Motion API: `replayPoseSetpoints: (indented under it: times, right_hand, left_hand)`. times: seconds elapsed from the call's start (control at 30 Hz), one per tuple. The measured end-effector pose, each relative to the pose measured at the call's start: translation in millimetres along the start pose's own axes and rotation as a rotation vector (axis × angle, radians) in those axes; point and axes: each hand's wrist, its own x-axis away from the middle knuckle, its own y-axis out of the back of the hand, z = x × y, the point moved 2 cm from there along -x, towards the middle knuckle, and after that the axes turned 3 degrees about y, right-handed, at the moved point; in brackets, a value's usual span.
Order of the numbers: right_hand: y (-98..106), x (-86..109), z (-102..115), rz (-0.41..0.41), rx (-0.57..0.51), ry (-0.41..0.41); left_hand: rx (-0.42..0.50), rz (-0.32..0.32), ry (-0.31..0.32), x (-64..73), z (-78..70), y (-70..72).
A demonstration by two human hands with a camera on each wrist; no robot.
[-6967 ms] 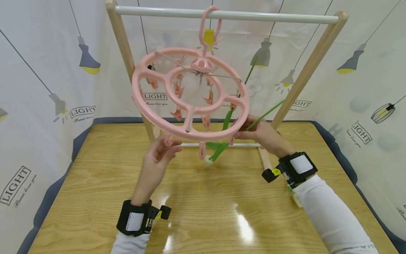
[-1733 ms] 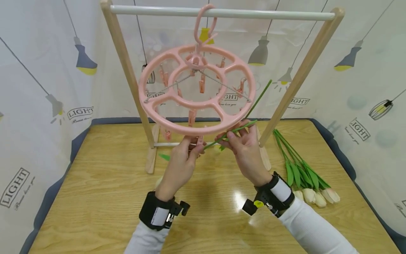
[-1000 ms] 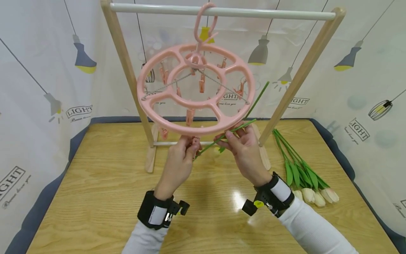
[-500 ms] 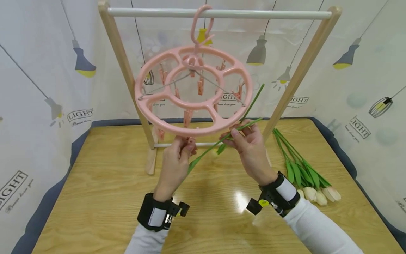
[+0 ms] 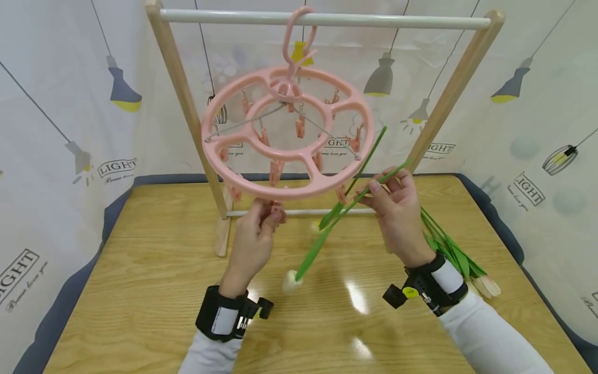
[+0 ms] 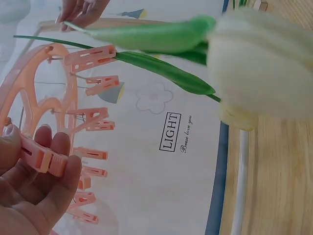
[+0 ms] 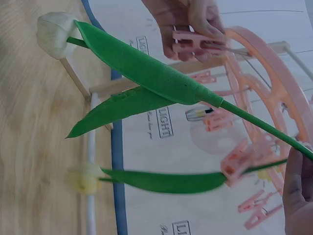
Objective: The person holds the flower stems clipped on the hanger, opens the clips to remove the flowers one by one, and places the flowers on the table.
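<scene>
My left hand point(image 5: 252, 236) pinches a pink clothespin point(image 6: 41, 155) at the near side of the round pink hanger point(image 5: 261, 190). By its green stem, my right hand point(image 5: 402, 218) holds a white artificial tulip point(image 5: 314, 253), right of the hanger. The bloom point(image 7: 55, 35) points down and left, below and right of my left hand. A second tulip point(image 7: 168, 182) hangs bloom down, its stem caught in another pink clothespin point(image 7: 236, 161) on the hanger's right side.
The hanger hooks over the white bar point(image 5: 383, 19) of a wooden stand point(image 5: 439, 109). Several more clothespins dangle from the ring. Loose tulips point(image 5: 460, 254) lie on the wooden table point(image 5: 140, 291) at right, partly behind my right wrist.
Since 7 seconds ago, my right hand has left the clipped tulip and holds another. In the last second it moved right, drawing this tulip from behind my left hand, which keeps its clothespin.
</scene>
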Motion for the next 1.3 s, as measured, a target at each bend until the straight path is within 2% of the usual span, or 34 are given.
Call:
replayPoseSetpoints:
  times: [0.37,0.57,0.83,1.1,1.3]
  right_hand:
    - [23.5,-13.5,17.1,-0.075,0.080,0.054]
    - [32.5,-17.2,24.0,-0.104,0.110,0.062]
    - [49.1,-29.0,43.1,-0.209,0.145,0.145]
    - [70.7,-43.8,64.2,-0.252,0.276,0.178]
    - [92.0,-47.1,77.7,-0.272,0.369,0.210]
  left_hand:
    - [0.041,-0.010,0.021,1.1,6.6,6.8]
    - [0.050,-0.033,0.056,2.0,8.2,9.3]
    - [0.090,-0.026,0.078,2.1,9.9,12.4]
    - [0.104,-0.025,0.093,2.2,9.9,15.7]
    - [0.108,-0.017,0.083,1.4,9.7,14.9]
